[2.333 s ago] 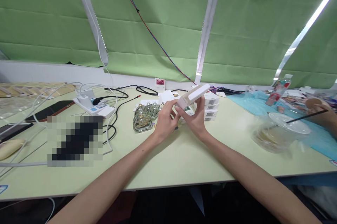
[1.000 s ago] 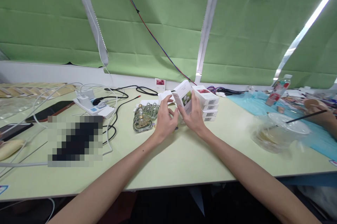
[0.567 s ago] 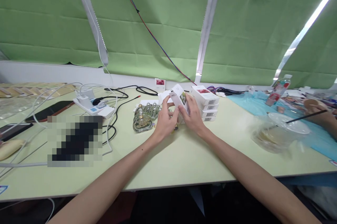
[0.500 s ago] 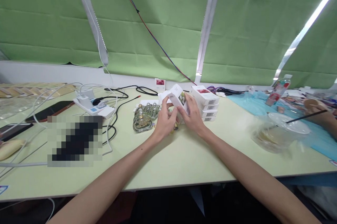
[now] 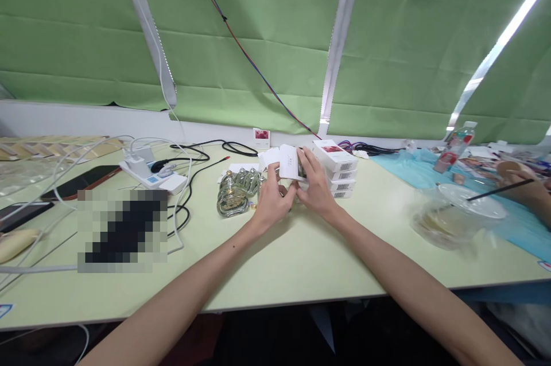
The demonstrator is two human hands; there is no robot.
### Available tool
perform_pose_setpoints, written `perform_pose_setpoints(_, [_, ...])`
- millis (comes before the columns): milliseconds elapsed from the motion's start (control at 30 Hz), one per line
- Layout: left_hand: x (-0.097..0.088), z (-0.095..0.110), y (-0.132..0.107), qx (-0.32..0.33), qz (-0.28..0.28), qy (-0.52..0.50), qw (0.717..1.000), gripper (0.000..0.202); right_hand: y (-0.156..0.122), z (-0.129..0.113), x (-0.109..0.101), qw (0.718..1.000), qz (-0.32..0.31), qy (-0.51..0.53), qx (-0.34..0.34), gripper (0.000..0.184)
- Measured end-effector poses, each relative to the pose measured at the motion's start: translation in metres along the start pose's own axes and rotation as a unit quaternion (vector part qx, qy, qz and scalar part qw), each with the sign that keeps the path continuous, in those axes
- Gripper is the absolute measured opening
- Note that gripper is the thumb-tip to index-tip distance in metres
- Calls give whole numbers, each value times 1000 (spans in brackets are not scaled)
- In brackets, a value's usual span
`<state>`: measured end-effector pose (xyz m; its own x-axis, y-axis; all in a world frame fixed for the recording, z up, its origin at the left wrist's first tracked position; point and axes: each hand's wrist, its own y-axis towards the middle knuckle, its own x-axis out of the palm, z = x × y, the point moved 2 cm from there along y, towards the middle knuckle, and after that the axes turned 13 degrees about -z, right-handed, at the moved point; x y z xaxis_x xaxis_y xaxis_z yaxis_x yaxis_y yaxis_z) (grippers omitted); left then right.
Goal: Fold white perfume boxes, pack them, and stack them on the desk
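Note:
A small white box (image 5: pixel 288 162) is held between both hands just above the pale green table (image 5: pixel 301 263), at its middle. My left hand (image 5: pixel 271 199) grips the box from below and the left, fingers curled. My right hand (image 5: pixel 314 188) closes on its right side, fingers over the top. Right behind my right hand stands a stack of white boxes (image 5: pixel 340 174) with barcodes on their ends. A clear glass bottle (image 5: pixel 235 194) with a gold cap lies left of my left hand.
A white power strip (image 5: pixel 150 174) with black and white cables lies at the left, near a dark phone (image 5: pixel 81 179). At the right, another person's hand (image 5: pixel 527 185) holds a thin stick over a clear plastic bowl (image 5: pixel 456 217) on a blue cloth (image 5: pixel 508 211). Green blinds hang behind.
The box was tipped up high, then turned over in both hands and brought down lower, close in front of the stack. Its white face now points toward me.

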<state>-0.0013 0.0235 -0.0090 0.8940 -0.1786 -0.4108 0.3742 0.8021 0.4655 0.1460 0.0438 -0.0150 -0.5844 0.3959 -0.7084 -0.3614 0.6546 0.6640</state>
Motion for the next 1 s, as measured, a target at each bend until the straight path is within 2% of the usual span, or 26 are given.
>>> perform_pose_setpoints(300, [2, 3, -1, -7, -48, 78, 996, 24, -1, 14, 7, 999, 41, 28, 6, 56])
perform_pose_setpoints(500, [1, 0, 0, 30, -28, 137, 990, 13, -3, 15, 8, 996, 67, 52, 33, 54])
perform_pose_setpoints(733, [0, -3, 0, 46, 12, 181, 982, 9, -3, 20, 10, 992, 46, 75, 85, 60])
perform_pose_setpoints(1000, [1, -4, 0, 83, -8, 200, 976, 9, -2, 18, 10, 990, 39, 71, 113, 50])
